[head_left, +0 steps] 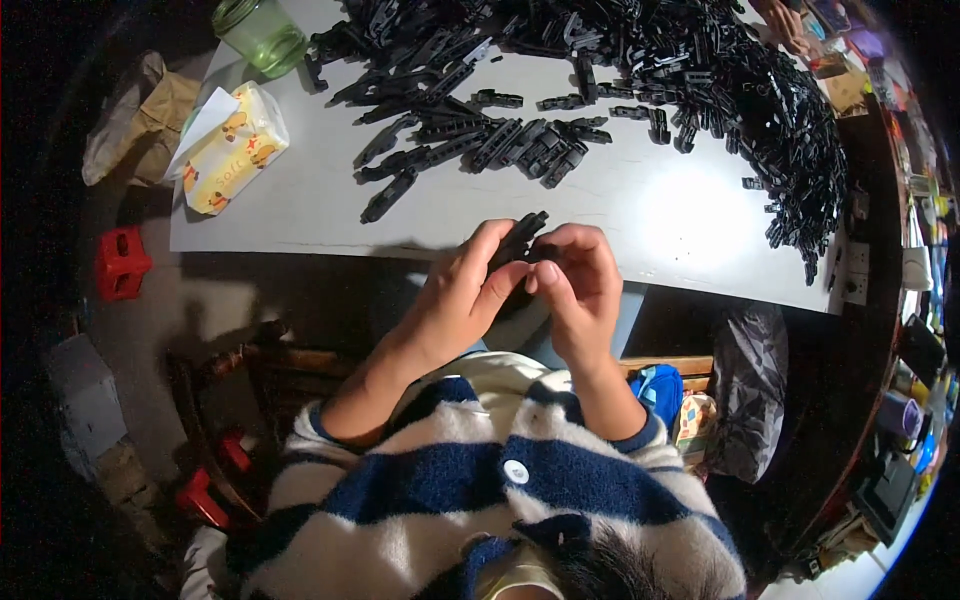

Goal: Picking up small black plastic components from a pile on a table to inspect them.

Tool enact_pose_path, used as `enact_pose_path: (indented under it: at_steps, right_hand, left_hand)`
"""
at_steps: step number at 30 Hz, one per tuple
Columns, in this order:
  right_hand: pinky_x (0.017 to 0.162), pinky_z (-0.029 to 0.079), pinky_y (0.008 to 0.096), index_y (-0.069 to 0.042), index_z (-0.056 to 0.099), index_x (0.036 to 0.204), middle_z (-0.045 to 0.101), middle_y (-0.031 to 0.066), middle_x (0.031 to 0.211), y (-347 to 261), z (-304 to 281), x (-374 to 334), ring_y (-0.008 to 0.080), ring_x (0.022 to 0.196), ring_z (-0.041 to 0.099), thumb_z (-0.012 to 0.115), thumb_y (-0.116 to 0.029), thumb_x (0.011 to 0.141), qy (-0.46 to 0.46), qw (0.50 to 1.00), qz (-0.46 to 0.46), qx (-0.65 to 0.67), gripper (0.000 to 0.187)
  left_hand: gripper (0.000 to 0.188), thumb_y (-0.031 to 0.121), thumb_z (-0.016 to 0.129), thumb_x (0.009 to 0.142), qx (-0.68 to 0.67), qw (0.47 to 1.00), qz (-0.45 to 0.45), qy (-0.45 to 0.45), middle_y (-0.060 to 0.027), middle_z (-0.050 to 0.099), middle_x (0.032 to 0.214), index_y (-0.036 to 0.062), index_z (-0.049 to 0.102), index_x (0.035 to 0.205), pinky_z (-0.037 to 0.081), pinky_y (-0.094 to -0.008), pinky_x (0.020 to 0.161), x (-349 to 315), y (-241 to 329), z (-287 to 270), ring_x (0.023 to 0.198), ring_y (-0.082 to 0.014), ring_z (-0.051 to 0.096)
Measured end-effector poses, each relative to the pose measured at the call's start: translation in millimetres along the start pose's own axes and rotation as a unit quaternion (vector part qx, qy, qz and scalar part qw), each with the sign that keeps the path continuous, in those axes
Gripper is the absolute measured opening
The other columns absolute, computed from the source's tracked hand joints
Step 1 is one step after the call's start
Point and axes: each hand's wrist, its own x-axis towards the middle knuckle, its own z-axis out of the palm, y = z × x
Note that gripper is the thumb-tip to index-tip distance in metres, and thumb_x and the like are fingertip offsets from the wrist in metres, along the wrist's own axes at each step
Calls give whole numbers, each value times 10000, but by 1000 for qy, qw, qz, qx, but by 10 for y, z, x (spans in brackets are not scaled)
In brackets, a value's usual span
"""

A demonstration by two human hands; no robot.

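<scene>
Just off the table's near edge, my left hand [462, 290] is closed round a long black plastic part [522, 232], whose ridged end sticks up past the fingers. My right hand [582, 290] is closed on the same part from the other side, thumb and forefinger pinched, the two thumb tips almost meeting. The fingers hide the lower end of the part, and any small piece in the right pinch cannot be made out. Beyond the hands, a loose group of similar black plastic parts [470, 140] lies on the white table [300, 215].
A large heap of black parts [780, 130] covers the back and right of the table. At the left stand a green-tinted jar [262, 38] and a yellow-and-white tissue pack [235, 155]. Another person's hand [785, 25] shows at the far right. A red stool [122, 262] is on the floor.
</scene>
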Motion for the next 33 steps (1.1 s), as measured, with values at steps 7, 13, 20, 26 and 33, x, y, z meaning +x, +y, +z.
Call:
enact_pose_path:
  at_steps: [7, 13, 20, 26, 33]
  right_hand:
    - [628, 425, 198, 22, 505, 932, 549, 49, 844, -6, -85, -36, 87, 694, 519, 616, -40, 831, -12, 997, 4, -82, 162]
    - [706, 440, 228, 16, 519, 974, 548, 61, 906, -23, -111, -9, 109, 786, 531, 649, -69, 809, -43, 983, -49, -173, 227]
    - [925, 438, 424, 22, 545, 1046, 559, 231, 1123, 79, -108, 19, 323, 1068, 545, 690, -202, 784, -89, 962, 100, 238, 374]
    - [865, 473, 386, 32, 563, 981, 592, 216, 1070, 173, -86, -5, 256, 978, 584, 658, -147, 812, -63, 962, 68, 256, 264]
    - [901, 448, 426, 7, 561, 991, 579, 201, 1076, 186, -65, -4, 316, 1035, 550, 658, -213, 813, -81, 954, 96, 273, 299]
  left_hand:
    - [321, 109, 508, 894, 77, 996, 32, -9, -210, 600, 869, -48, 408, 1156, 480, -387, 678, 12, 126, -2, 812, -377, 604]
    - [342, 79, 556, 857, 46, 999, 10, -8, -210, 608, 883, -42, 444, 1158, 481, -394, 692, -5, 73, 25, 820, -388, 604]
    - [285, -2, 617, 787, -20, 999, 7, -40, -136, 635, 840, -50, 555, 1061, 495, -265, 602, -44, 61, 5, 677, -168, 646]
    - [258, 75, 639, 788, 25, 997, 63, -22, -205, 609, 748, -57, 553, 992, 490, -332, 535, -31, 109, 22, 674, -328, 638]
    - [239, 104, 643, 793, 30, 999, 32, -22, -206, 606, 747, -50, 570, 960, 487, -340, 537, -49, 70, 5, 677, -334, 634]
